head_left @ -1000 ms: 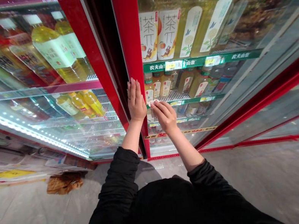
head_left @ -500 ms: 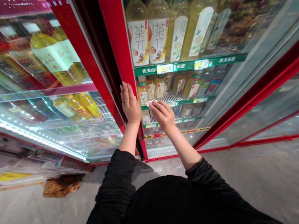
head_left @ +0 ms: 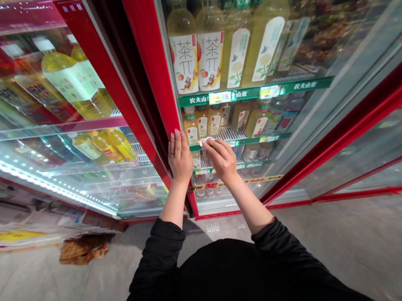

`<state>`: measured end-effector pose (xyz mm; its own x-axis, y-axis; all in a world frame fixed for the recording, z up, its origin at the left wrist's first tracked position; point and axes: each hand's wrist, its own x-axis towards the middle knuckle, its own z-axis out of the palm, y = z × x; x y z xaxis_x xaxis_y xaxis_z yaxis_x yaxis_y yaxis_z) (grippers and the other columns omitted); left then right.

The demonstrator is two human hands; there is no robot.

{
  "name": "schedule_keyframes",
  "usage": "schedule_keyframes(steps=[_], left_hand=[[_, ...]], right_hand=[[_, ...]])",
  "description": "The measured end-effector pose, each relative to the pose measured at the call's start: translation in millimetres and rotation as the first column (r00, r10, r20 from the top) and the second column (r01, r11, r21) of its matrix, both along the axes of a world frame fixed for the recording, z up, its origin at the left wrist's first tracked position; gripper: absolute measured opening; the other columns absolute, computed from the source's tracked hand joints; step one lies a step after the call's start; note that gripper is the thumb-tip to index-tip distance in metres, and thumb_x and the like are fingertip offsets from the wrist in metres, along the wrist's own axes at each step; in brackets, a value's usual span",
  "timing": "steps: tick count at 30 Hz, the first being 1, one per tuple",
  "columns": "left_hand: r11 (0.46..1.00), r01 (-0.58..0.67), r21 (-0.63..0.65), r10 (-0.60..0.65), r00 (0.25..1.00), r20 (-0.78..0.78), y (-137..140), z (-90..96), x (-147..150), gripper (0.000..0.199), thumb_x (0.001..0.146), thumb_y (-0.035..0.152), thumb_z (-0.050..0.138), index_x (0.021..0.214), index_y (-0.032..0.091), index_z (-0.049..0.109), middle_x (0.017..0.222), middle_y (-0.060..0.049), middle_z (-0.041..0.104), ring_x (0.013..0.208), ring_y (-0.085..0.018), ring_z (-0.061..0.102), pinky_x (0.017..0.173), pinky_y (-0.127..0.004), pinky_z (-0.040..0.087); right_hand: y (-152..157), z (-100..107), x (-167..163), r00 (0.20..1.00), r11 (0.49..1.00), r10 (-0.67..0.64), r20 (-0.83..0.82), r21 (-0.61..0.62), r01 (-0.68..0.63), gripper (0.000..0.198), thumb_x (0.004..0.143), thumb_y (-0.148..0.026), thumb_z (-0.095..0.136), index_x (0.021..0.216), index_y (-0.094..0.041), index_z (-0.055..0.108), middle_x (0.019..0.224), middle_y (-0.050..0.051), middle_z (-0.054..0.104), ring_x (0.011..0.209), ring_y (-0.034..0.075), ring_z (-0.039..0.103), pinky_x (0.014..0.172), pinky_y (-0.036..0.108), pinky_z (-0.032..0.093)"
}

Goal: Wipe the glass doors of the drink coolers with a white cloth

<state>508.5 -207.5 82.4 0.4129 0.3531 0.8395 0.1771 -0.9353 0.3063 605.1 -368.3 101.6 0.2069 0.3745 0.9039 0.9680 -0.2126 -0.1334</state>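
Note:
My left hand (head_left: 181,159) lies flat, fingers stretched out, against the red frame (head_left: 152,65) of the drinks fridge. Beside it, my right hand (head_left: 221,158) is closed on a crumpled white tissue or cloth (head_left: 206,140); most of it is hidden under the fingers. That hand is at the glass door (head_left: 242,161), in front of the lower shelves. Behind the glass, large bottles of pale yellow drink (head_left: 182,45) fill the upper shelf, above a green label strip (head_left: 253,92). Smaller bottles (head_left: 215,119) stand below.
To the left, another lit fridge (head_left: 109,73) holds rows of bottles (head_left: 69,75). A brown crumpled bag (head_left: 82,250) lies on the grey tiled floor (head_left: 29,300). A red door edge (head_left: 338,131) slants across the right side.
My left hand appears slightly lower on the red frame. The right hand stays near the same spot on the glass, still holding the white tissue or cloth. The view has shifted slightly.

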Motion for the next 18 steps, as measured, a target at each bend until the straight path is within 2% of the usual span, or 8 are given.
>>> schedule_keyframes(steps=[2,4,6,8,10,13,16,18], left_hand=[[1.0,0.021,-0.006,-0.021,0.998,-0.051,-1,-6.7,-4,0.066,0.115,0.02,0.033,0.18,0.023,0.023,0.178,-0.012,0.041,0.168,-0.027,0.032,0.142,-0.048,0.028],[0.999,0.033,0.005,-0.033,0.995,-0.094,-3,-12.0,-8,0.068,0.113,0.017,0.036,0.179,0.022,0.026,0.177,-0.013,0.043,0.167,-0.028,0.036,0.142,-0.048,0.029],[0.998,0.047,0.04,-0.042,0.992,-0.123,-5,-14.6,-9,0.068,0.111,0.015,0.039,0.178,0.021,0.03,0.174,-0.014,0.048,0.165,-0.027,0.04,0.142,-0.046,0.03],[0.995,0.065,0.079,-0.054,0.99,-0.132,-10,-13.8,-8,0.067,0.111,0.014,0.041,0.177,0.02,0.034,0.172,-0.013,0.052,0.165,-0.026,0.042,0.142,-0.045,0.03],[0.991,0.077,0.112,-0.063,0.99,-0.128,-17,-9.6,-3,0.065,0.111,0.015,0.043,0.176,0.021,0.037,0.171,-0.011,0.054,0.165,-0.024,0.042,0.142,-0.044,0.03],[0.985,0.078,0.153,-0.059,0.99,-0.126,-28,0.4,5,0.063,0.111,0.016,0.044,0.174,0.022,0.042,0.17,-0.009,0.055,0.165,-0.023,0.041,0.142,-0.043,0.03],[0.981,0.086,0.175,-0.063,0.989,-0.135,-37,9.6,11,0.061,0.111,0.017,0.044,0.172,0.023,0.046,0.171,-0.007,0.054,0.166,-0.022,0.039,0.143,-0.041,0.028],[0.98,0.092,0.174,-0.067,0.988,-0.142,-41,13.6,13,0.061,0.111,0.017,0.044,0.172,0.023,0.045,0.172,-0.006,0.052,0.166,-0.022,0.038,0.143,-0.041,0.026]], right_hand=[[-13,2,6,0.999,0.996,-0.034,0.03,0.078,0.031,0.029,0.111,-0.02,0.062,0.127,-0.024,0.085,0.121,0.011,0.087,0.116,0.024,0.08,0.106,0.042,0.068],[-19,9,12,0.995,0.973,-0.086,0.05,0.22,0.073,0.027,0.11,-0.019,0.066,0.127,-0.025,0.085,0.117,0.011,0.087,0.112,0.024,0.08,0.102,0.042,0.069],[-17,17,17,0.992,0.938,-0.125,0.035,0.329,0.107,0.027,0.109,-0.019,0.068,0.128,-0.026,0.085,0.116,0.01,0.086,0.111,0.024,0.079,0.101,0.043,0.068],[-10,21,19,0.988,0.919,-0.157,-0.003,0.367,0.147,0.027,0.11,-0.021,0.066,0.129,-0.027,0.085,0.118,0.01,0.085,0.114,0.025,0.079,0.103,0.045,0.068],[-3,20,18,0.981,0.919,-0.186,-0.046,0.345,0.19,0.029,0.112,-0.024,0.062,0.129,-0.027,0.085,0.121,0.011,0.085,0.118,0.026,0.078,0.106,0.047,0.067],[-5,9,17,0.983,0.955,-0.174,-0.059,0.232,0.183,0.032,0.114,-0.026,0.058,0.134,-0.027,0.083,0.13,0.011,0.084,0.129,0.027,0.077,0.114,0.048,0.065],[-25,-3,25,0.996,0.992,-0.091,0.018,0.089,0.089,0.036,0.115,-0.022,0.053,0.139,-0.025,0.08,0.138,0.01,0.083,0.139,0.026,0.073,0.122,0.047,0.061],[-42,-6,34,0.992,0.995,-0.096,0.076,0.033,0.094,0.038,0.116,-0.021,0.051,0.139,-0.024,0.08,0.139,0.01,0.082,0.143,0.026,0.071,0.124,0.047,0.06]])
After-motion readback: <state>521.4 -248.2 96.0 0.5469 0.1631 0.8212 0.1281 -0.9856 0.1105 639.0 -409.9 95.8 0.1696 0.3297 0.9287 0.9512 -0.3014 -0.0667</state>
